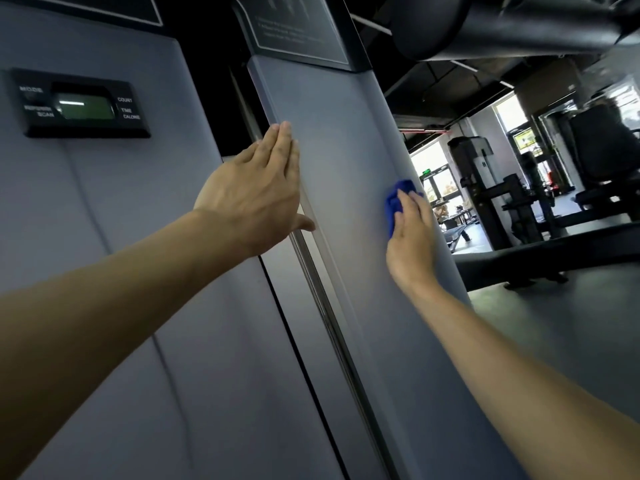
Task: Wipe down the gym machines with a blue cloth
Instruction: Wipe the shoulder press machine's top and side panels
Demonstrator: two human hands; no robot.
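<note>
Where the grey shroud panel of the gym machine runs up the middle of the view, the blue cloth lies bunched against the panel's right edge, about halfway up. The cloth is a saturated royal blue, crumpled into a small wad with soft folds; only its upper and left portions show. The right hand covers the remainder, with fingers laid over the wad and pressing it to the panel. Whether the fingertips curl round the cloth cannot be determined, as they wrap out of sight past the panel edge.

The left hand is flat and extended, fingers straight and together, the fingertips touching the panel's left edge above a chrome guide rod. It holds nothing.

On the left, a second grey panel carries a black counter display with a green screen; its labels are blurred, though "COUNT" and "SCAN" can be read. A dark instruction placard at the top is cut off, and its text is illegible. Far right, other black machines stand in soft focus before bright windows.
</note>
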